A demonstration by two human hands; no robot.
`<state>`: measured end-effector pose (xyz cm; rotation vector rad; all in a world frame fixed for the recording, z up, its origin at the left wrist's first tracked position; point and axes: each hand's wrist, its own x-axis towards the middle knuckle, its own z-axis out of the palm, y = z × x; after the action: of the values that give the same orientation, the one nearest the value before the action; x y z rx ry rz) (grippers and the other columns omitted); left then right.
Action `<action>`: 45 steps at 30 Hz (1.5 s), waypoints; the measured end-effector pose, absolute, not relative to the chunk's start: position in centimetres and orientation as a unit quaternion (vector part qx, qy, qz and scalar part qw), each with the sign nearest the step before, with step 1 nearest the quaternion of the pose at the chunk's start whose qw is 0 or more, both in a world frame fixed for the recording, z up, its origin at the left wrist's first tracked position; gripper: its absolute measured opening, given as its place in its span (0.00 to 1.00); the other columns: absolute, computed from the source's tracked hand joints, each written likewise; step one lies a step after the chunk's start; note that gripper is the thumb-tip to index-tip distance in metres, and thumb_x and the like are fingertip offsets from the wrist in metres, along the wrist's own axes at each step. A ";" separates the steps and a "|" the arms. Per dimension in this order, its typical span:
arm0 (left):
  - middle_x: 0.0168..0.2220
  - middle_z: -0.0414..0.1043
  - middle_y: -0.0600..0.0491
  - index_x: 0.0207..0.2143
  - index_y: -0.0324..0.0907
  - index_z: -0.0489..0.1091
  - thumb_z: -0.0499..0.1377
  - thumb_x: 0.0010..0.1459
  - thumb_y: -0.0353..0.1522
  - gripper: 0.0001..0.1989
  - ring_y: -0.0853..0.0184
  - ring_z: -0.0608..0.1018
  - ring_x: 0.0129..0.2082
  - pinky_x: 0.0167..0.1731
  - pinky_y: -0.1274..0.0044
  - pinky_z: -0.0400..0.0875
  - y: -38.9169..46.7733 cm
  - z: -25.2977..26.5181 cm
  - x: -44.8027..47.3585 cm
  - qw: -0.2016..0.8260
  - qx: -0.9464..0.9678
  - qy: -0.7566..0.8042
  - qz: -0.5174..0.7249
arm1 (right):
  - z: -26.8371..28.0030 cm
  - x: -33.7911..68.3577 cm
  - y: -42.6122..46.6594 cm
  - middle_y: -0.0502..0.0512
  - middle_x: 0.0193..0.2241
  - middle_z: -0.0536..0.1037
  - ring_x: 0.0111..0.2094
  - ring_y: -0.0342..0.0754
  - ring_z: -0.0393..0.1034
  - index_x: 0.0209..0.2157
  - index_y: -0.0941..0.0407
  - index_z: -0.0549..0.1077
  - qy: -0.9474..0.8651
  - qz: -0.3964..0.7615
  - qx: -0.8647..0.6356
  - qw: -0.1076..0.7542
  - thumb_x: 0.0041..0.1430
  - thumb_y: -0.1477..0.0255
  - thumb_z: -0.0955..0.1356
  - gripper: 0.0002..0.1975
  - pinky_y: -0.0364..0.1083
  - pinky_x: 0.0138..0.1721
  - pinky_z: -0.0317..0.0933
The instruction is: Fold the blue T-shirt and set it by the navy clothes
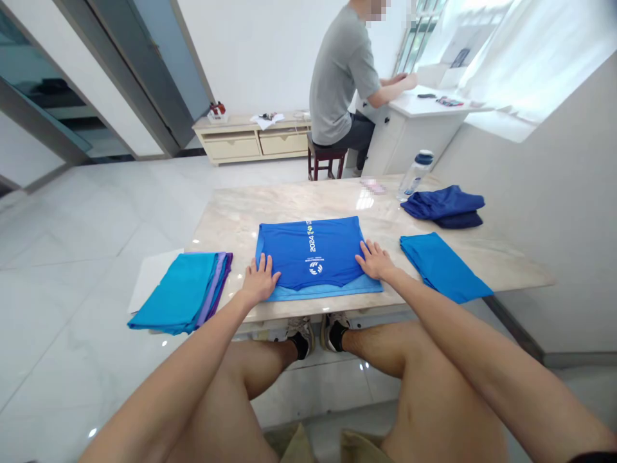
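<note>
A blue shirt (289,254) with white "2024" print and a round white logo lies folded and flat in front of me. Lighter blue fabric (328,292) shows beneath it along the near edge and left side. My left hand (260,280) rests on the shirt's near left corner, fingers spread. On the right edge, my right hand (375,260) lies with its fingers apart too. Neither hand grips the cloth.
On the marble table (241,206), folded turquoise and purple clothes (178,289) lie left, a folded blue garment (441,263) right. Behind that are a crumpled navy garment (443,204) and a water bottle (415,175). A person (337,77) sits at a white desk (429,106).
</note>
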<state>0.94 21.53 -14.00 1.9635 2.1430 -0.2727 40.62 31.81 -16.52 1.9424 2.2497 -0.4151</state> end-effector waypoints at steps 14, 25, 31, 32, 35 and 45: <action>0.54 0.84 0.37 0.49 0.43 0.85 0.56 0.70 0.34 0.16 0.44 0.83 0.59 0.55 0.60 0.77 17.0 -5.6 9.6 0.147 0.729 0.666 -0.064 | -12.6 44.2 27.4 0.71 0.48 0.86 0.45 0.56 0.84 0.66 0.66 0.72 0.627 -0.346 0.691 -0.097 0.71 0.71 0.71 0.25 0.49 0.46 0.76; 0.60 0.81 0.32 0.61 0.37 0.77 0.65 0.67 0.55 0.34 0.45 0.83 0.61 0.53 0.67 0.79 24.8 -8.1 27.6 0.276 0.701 0.658 -0.020 | -12.9 43.0 29.0 0.60 0.33 0.83 0.29 0.45 0.77 0.39 0.60 0.76 0.474 -0.525 0.676 -0.208 0.82 0.66 0.60 0.19 0.42 0.33 0.73; 0.64 0.76 0.25 0.67 0.30 0.72 0.60 0.72 0.34 0.25 0.49 0.82 0.63 0.59 0.67 0.77 26.3 -9.2 31.3 0.255 0.669 0.698 -0.016 | -14.1 44.8 30.2 0.61 0.36 0.86 0.29 0.44 0.79 0.40 0.60 0.78 0.450 -0.450 0.731 -0.246 0.80 0.67 0.61 0.19 0.39 0.32 0.68; 0.63 0.77 0.25 0.65 0.30 0.73 0.57 0.72 0.30 0.23 0.50 0.82 0.64 0.60 0.68 0.76 26.6 -9.2 31.2 0.257 0.670 0.696 -0.019 | -14.3 45.1 30.3 0.61 0.36 0.86 0.29 0.43 0.78 0.39 0.60 0.79 0.450 -0.436 0.738 -0.250 0.79 0.69 0.62 0.17 0.39 0.32 0.67; 0.62 0.79 0.28 0.62 0.33 0.78 0.54 0.71 0.25 0.22 0.50 0.82 0.64 0.61 0.67 0.76 27.1 -9.2 30.7 0.269 0.681 0.680 -0.032 | -14.6 45.7 30.6 0.59 0.36 0.86 0.26 0.41 0.77 0.38 0.60 0.79 0.446 -0.418 0.749 -0.256 0.76 0.72 0.64 0.14 0.38 0.31 0.65; 0.63 0.80 0.33 0.63 0.37 0.81 0.59 0.69 0.38 0.26 0.47 0.83 0.63 0.59 0.67 0.78 23.3 -6.7 30.8 0.357 0.699 0.618 -0.042 | -13.0 44.8 30.9 0.56 0.23 0.80 0.21 0.46 0.74 0.33 0.58 0.76 0.357 -0.468 0.767 -0.254 0.69 0.61 0.76 0.16 0.42 0.24 0.70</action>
<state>30.76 23.28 -6.70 1.8058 1.5962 -0.1076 44.84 30.91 -13.04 2.8991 1.3499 -1.7703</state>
